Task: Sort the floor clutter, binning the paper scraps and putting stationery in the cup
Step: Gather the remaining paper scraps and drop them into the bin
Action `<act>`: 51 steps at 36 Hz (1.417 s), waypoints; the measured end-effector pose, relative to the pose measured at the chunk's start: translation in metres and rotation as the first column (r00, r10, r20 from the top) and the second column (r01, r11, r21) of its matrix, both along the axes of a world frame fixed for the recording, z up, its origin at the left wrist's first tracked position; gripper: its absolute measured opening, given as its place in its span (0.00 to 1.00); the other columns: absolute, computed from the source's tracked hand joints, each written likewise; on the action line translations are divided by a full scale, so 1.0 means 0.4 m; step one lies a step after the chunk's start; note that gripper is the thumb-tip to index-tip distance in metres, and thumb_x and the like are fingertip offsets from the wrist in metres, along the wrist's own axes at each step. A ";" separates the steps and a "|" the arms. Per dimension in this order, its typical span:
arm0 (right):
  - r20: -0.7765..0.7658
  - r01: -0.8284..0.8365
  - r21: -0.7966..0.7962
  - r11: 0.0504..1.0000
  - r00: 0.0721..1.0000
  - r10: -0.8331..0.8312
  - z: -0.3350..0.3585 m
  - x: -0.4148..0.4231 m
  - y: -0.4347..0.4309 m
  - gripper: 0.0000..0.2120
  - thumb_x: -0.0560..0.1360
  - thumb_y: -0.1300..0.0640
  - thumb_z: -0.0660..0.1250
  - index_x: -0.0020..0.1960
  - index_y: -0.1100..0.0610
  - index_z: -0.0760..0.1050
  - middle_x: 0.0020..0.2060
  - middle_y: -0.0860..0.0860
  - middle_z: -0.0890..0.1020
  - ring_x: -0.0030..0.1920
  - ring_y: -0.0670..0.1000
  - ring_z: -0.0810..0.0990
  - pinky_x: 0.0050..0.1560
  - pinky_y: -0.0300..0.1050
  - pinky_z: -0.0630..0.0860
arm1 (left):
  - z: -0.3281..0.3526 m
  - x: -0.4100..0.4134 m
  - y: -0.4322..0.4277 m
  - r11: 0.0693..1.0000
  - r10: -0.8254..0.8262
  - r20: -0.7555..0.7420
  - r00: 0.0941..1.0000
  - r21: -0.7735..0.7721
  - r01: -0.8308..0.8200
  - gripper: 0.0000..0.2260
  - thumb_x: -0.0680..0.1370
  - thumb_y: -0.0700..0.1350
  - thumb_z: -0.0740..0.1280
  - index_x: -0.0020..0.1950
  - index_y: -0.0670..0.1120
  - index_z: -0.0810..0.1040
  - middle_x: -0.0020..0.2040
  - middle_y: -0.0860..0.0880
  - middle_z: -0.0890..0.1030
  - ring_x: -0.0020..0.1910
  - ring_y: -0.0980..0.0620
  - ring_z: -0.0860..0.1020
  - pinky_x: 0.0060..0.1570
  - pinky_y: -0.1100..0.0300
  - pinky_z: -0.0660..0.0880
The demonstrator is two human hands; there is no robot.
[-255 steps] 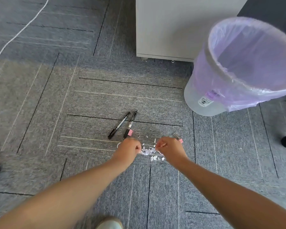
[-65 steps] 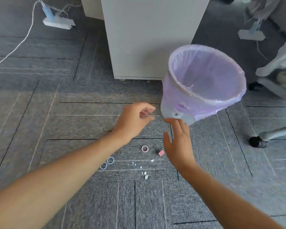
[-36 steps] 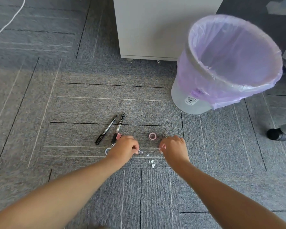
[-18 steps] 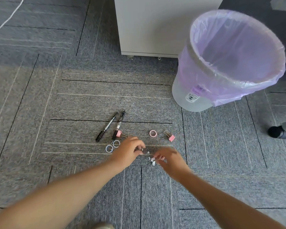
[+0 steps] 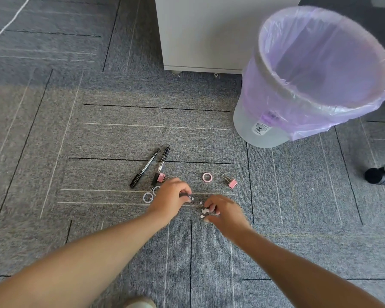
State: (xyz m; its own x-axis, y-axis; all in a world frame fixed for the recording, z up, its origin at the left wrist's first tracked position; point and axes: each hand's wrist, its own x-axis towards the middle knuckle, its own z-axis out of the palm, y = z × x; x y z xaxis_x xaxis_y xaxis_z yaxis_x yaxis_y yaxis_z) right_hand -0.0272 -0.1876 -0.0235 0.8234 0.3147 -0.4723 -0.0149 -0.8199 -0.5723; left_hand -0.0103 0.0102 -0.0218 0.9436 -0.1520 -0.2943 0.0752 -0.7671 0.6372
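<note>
Small white paper scraps lie on the grey carpet between my hands. My left hand pinches scraps at its fingertips. My right hand curls over the scraps, fingers closing on some. Two black pens lie side by side just beyond. A pink binder clip sits by the pens, another pink binder clip to the right. A pink tape ring and white rings lie nearby. The bin with a purple liner stands at the far right. No cup is in view.
A white cabinet stands behind the clutter, left of the bin. A chair caster is at the right edge. A white cable crosses the top left corner. A shoe tip shows at the bottom edge.
Both hands came back down from the bin to the floor. In the last half second they closed in on the remaining scraps, the right hand shifting slightly right and nearer.
</note>
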 end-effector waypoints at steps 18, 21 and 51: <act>0.060 0.066 0.038 0.997 0.996 -0.068 0.009 0.062 0.042 0.05 0.78 0.61 0.63 0.50 0.55 0.78 0.45 0.47 0.80 0.44 0.43 0.79 0.50 0.39 0.79 | 0.013 -0.049 0.028 0.994 0.081 0.018 0.997 -0.078 -0.080 0.06 0.76 0.42 0.68 0.51 0.48 0.83 0.48 0.56 0.80 0.34 0.61 0.75 0.41 0.66 0.77; 0.066 0.001 0.004 1.000 0.998 -0.001 0.007 0.081 0.057 0.07 0.78 0.62 0.63 0.53 0.55 0.78 0.50 0.49 0.80 0.48 0.46 0.80 0.54 0.41 0.78 | 0.013 -0.052 0.044 0.986 0.143 0.004 0.990 -0.084 -0.142 0.06 0.74 0.41 0.71 0.50 0.48 0.82 0.49 0.55 0.81 0.39 0.65 0.77 0.45 0.76 0.73; 0.099 -0.287 -0.222 0.932 0.944 0.314 0.020 0.073 0.063 0.07 0.78 0.63 0.62 0.54 0.55 0.75 0.55 0.47 0.75 0.55 0.46 0.74 0.61 0.42 0.74 | -0.014 -0.059 -0.007 0.993 -0.064 0.057 0.996 0.107 0.058 0.03 0.77 0.42 0.66 0.49 0.45 0.78 0.52 0.54 0.74 0.56 0.56 0.72 0.61 0.59 0.72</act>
